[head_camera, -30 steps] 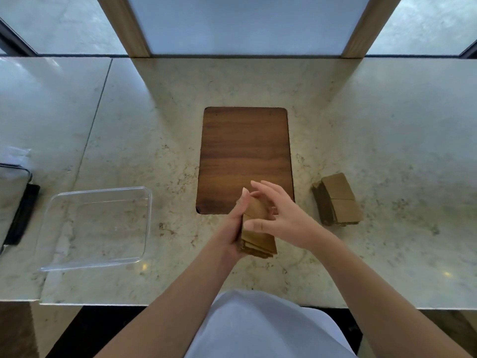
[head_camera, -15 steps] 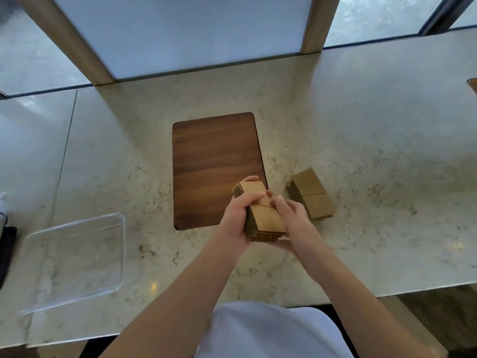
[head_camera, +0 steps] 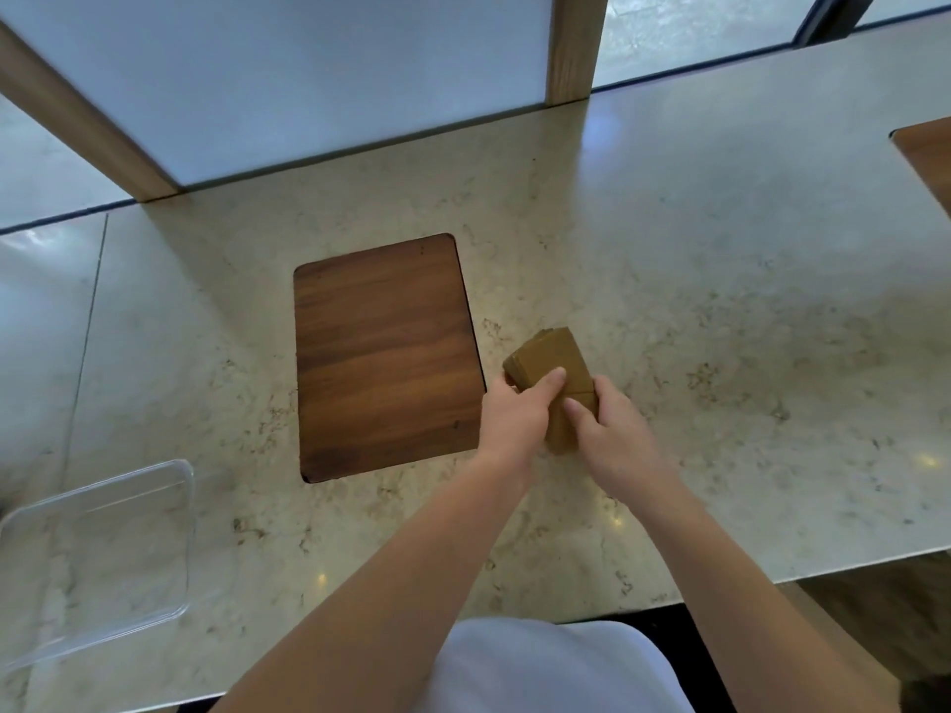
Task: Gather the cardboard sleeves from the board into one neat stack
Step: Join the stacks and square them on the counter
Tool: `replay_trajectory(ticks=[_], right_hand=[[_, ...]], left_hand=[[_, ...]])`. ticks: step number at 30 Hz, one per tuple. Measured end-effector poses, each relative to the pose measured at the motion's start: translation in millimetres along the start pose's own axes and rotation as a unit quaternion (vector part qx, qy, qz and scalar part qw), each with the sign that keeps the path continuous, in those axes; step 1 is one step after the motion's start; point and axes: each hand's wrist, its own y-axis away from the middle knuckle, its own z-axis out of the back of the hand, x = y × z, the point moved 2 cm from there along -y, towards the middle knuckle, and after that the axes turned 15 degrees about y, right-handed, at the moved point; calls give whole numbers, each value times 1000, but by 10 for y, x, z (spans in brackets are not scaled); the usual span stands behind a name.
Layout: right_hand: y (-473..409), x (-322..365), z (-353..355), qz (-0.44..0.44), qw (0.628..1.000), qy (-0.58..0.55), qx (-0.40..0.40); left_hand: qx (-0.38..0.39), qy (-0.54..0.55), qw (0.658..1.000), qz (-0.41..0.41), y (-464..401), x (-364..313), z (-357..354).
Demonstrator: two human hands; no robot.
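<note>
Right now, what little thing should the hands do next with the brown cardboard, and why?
Probably squeeze the sides and tap the edges level. Both the left hand and the right hand grip the cardboard sleeves on the counter, just right of the wooden board, which shows no sleeves. Whether the edges line up underneath the hands is hidden.

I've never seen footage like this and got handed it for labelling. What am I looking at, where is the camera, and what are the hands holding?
No machine here: a person wears a camera on the head, looking down at their own arms. The left hand and right hand both grip a stack of brown cardboard sleeves over a marble counter. Left of them lies a bare wooden board, and further left a clear plastic container. Another wooden piece shows at the right edge.
</note>
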Motion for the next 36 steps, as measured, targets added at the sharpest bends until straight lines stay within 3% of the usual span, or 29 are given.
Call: replay_trajectory(ticks=[4,14,20,24,27,29,33,36], right_hand=[[-124,20,-23,-19,999,48,15],[-311,-98,48,-38,996,67,35],[-371,-180,21,-36,991,125,-4],[-405,-231,52,-38,996,70,26],[-381,-383,153,-61,998,-5,10],[-323,-510,196,-93,992,-81,13],[-151,-641,107,-197,956,-205,72],[-51,-608,-94,-274,882,-355,142]], left_hand=[[-57,18,997,45,-25,-6,-165],[-50,-5,995,87,-126,10,-373],[-58,-45,992,102,-159,99,-404],[-46,-10,991,127,-181,54,-246],[-80,-71,987,119,-358,-66,80],[-72,-146,985,63,-514,-209,219],[61,-301,952,8,-854,-526,82],[179,-393,897,93,-1037,-677,-115]])
